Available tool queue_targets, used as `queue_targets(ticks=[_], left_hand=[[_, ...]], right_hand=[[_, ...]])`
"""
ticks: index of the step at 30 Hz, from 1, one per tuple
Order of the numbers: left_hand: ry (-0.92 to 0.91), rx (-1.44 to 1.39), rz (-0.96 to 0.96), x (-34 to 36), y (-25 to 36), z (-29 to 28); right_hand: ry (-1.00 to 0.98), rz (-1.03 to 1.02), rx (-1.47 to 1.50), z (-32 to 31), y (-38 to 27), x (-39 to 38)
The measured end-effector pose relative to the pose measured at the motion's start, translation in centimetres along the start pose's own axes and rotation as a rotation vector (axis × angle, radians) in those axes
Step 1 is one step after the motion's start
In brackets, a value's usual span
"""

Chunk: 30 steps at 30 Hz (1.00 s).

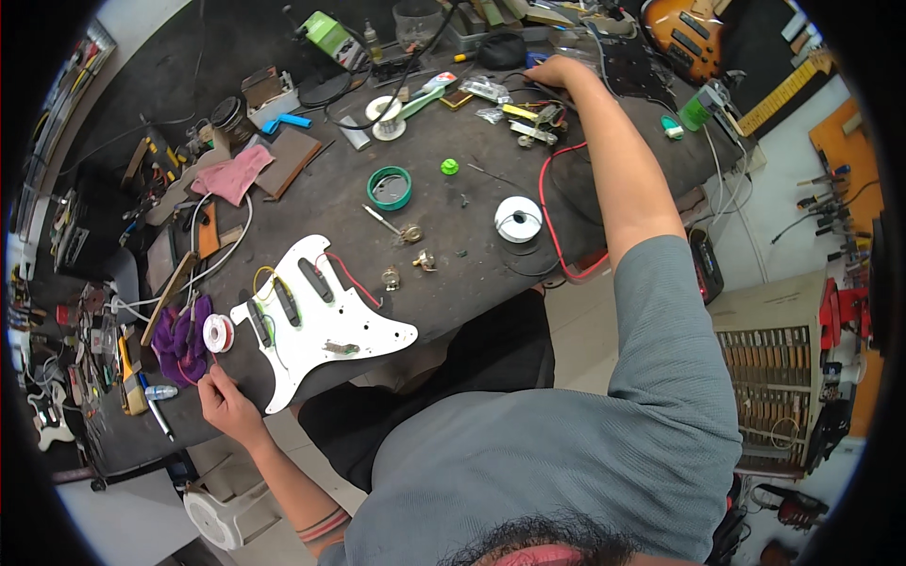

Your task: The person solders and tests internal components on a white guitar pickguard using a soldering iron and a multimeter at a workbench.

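Note:
At the bench's left front, my left hand (226, 406) is closed in a pinch on a thin red wire (214, 361) that comes off a small spool (218, 332). Beside it lies a white guitar pickguard (311, 349) with dark pickups and loose yellow and red leads. My right arm stretches to the back of the bench. There my right hand (559, 72) has its fingers curled low beside a blue item (536, 59) and dark cords; what they grip is hidden. Small potentiometers (411, 233) lie mid-bench near a green round container (390, 188).
A white wire spool (518, 220), a solder spool (385, 118) and a red cable (545, 203) lie on the dark bench (453, 302). A purple cloth (181, 340) is at left, a pink cloth (233, 174) behind it. A sunburst guitar body (681, 40) stands far right.

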<state>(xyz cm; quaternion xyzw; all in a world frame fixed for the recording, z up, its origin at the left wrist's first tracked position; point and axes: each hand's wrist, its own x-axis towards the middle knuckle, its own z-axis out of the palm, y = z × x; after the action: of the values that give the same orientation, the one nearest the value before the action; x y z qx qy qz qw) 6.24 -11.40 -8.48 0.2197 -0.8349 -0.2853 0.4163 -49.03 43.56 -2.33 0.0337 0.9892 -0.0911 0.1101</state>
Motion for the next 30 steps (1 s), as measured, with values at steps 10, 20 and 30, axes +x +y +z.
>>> queue_targets(ticks=[10, 20, 30], left_hand=[[-0.030, -0.018, 0.019, 0.0, -0.6, 0.3], [0.041, -0.244, 0.230, -0.2, 6.4, -0.1], [-0.949, -1.262, -0.222, -2.4, 27.5, 10.0]], right_hand=[[0.871, -0.021, 0.296, -5.0, 4.2, -5.1], [0.990, -0.542, 0.532, -9.6, -1.2, -20.6], [0.596, -1.070, 0.371, -1.5, -5.9, -36.8]])
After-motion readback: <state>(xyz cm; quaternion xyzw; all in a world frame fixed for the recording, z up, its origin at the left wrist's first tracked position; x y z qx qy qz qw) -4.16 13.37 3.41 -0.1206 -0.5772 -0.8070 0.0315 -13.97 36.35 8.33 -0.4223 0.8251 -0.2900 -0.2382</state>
